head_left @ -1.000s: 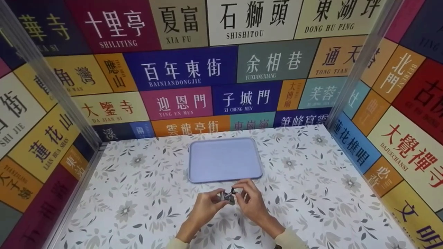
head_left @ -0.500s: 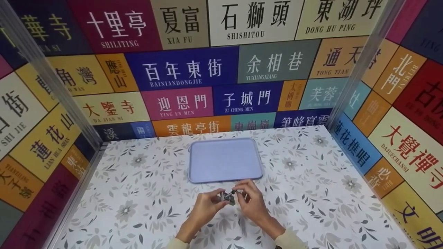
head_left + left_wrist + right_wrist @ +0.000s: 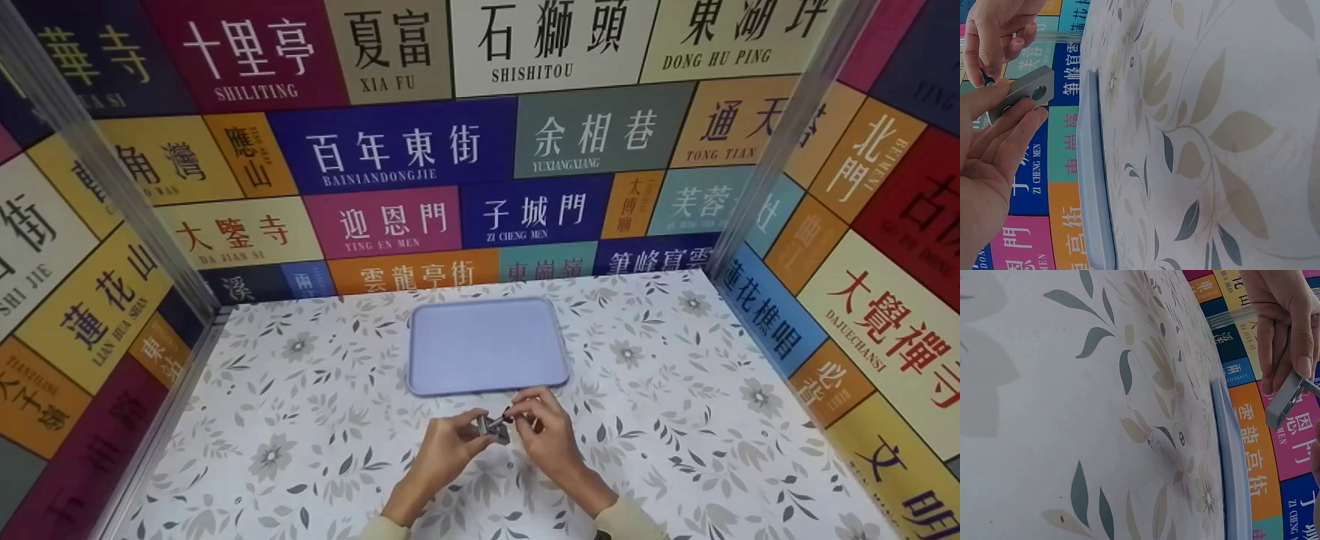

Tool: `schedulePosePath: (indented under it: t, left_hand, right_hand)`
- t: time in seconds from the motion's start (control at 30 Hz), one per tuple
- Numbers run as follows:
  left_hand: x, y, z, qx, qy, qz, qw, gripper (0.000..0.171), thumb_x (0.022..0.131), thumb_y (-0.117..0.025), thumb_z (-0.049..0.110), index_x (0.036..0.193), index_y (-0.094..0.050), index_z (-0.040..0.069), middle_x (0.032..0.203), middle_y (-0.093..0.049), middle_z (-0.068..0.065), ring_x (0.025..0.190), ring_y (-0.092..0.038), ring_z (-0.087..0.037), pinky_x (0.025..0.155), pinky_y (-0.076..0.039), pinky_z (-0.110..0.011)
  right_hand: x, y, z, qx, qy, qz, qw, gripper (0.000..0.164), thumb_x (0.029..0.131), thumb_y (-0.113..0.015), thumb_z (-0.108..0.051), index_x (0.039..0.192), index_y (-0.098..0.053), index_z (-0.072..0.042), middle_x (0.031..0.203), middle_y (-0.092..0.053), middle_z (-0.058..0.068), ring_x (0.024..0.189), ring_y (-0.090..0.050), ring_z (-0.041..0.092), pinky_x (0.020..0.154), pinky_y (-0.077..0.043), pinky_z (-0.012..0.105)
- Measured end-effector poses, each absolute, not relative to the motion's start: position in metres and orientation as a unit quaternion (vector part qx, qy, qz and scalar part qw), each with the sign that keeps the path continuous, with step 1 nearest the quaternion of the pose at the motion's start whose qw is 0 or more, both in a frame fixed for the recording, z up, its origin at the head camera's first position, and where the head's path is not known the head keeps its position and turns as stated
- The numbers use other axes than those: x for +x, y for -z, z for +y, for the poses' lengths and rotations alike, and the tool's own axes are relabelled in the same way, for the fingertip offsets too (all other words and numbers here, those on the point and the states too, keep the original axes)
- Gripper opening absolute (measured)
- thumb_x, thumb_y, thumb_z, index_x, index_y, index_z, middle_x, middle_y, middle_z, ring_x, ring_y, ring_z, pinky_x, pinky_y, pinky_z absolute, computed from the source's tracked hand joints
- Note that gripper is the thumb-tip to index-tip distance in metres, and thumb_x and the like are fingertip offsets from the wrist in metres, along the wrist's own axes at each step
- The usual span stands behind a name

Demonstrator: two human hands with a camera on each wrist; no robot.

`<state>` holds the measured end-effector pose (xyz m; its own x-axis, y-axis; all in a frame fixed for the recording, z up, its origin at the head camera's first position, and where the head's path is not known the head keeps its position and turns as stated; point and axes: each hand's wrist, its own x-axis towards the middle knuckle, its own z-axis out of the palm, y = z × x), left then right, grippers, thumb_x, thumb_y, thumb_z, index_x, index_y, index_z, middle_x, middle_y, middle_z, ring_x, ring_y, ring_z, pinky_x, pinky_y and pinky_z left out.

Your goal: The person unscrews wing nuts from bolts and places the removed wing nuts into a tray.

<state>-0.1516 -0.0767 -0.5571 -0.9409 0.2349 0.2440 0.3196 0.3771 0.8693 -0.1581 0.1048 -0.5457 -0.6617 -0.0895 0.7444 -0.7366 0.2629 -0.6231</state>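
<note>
My left hand (image 3: 445, 444) grips a small grey metal block (image 3: 1039, 89) by its edges, fingers on one side and thumb on the other. A round hole shows through the block's free end in the left wrist view. A threaded screw (image 3: 1311, 387) sticks out from the block in the right wrist view. My right hand (image 3: 549, 439) pinches the screw's black end (image 3: 986, 77) between its fingertips. Both hands are raised above the table, close together. Fingers hide part of the block, and how deep the screw sits cannot be seen.
A shallow pale blue tray (image 3: 487, 349) lies flat just beyond my hands. The table (image 3: 300, 420) has a white leaf-and-flower cover. Panels with large printed characters (image 3: 390, 154) enclose it at the back and both sides.
The right fingers have shifted their hold on the screw's black end, which has turned a little. The left hand with the metal block stays in place.
</note>
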Motion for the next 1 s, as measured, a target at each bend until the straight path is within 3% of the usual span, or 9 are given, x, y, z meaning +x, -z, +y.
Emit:
schedulePosePath:
  t: [0.13, 0.33, 0.73, 1.0]
  left_hand:
    - [-0.1513, 0.5576, -0.0778, -0.167, 0.537, -0.826, 0.041, 0.037, 0.084, -0.08, 0.011, 0.116, -0.071, -0.004, 0.087, -0.078, -0.016, 0.08, -0.077, -0.022, 0.069, -0.058, -0.017]
    - [-0.1509, 0.5591, -0.0802, -0.17, 0.54, -0.823, 0.047, 0.038, 0.084, -0.081, 0.011, 0.116, -0.071, -0.005, 0.09, -0.078, -0.017, 0.082, -0.078, -0.025, 0.069, -0.058, -0.018]
    - [-0.153, 0.5585, -0.0831, -0.176, 0.52, -0.834, 0.051, 0.039, 0.085, -0.08, 0.015, 0.118, -0.07, -0.004, 0.089, -0.078, -0.016, 0.08, -0.077, -0.022, 0.066, -0.058, -0.019]
    - [-0.1531, 0.559, -0.0835, -0.18, 0.523, -0.832, 0.051, 0.037, 0.086, -0.079, 0.012, 0.118, -0.07, -0.003, 0.09, -0.078, -0.015, 0.079, -0.077, -0.02, 0.066, -0.058, -0.019]
  right_hand:
    - [-0.1569, 0.5439, 0.1057, 0.276, -0.546, -0.737, 0.288, 0.027, 0.074, -0.062, 0.029, 0.079, -0.068, 0.003, 0.092, -0.061, 0.021, 0.055, -0.051, 0.02, 0.047, -0.042, 0.016]
    - [-0.1551, 0.5422, 0.1075, 0.272, -0.545, -0.749, 0.262, 0.023, 0.082, -0.064, 0.02, 0.096, -0.07, 0.003, 0.099, -0.062, 0.022, 0.053, -0.048, 0.016, 0.045, -0.043, 0.02]
    - [-0.1522, 0.5379, 0.108, 0.243, -0.57, -0.769, 0.155, 0.025, 0.089, -0.065, 0.008, 0.109, -0.07, -0.004, 0.109, -0.062, 0.02, 0.064, -0.052, 0.01, 0.046, -0.045, 0.025]
    - [-0.1524, 0.5359, 0.1078, 0.266, -0.575, -0.755, 0.17, 0.025, 0.086, -0.063, 0.016, 0.106, -0.069, 0.003, 0.105, -0.061, 0.023, 0.063, -0.054, 0.019, 0.047, -0.048, 0.027]
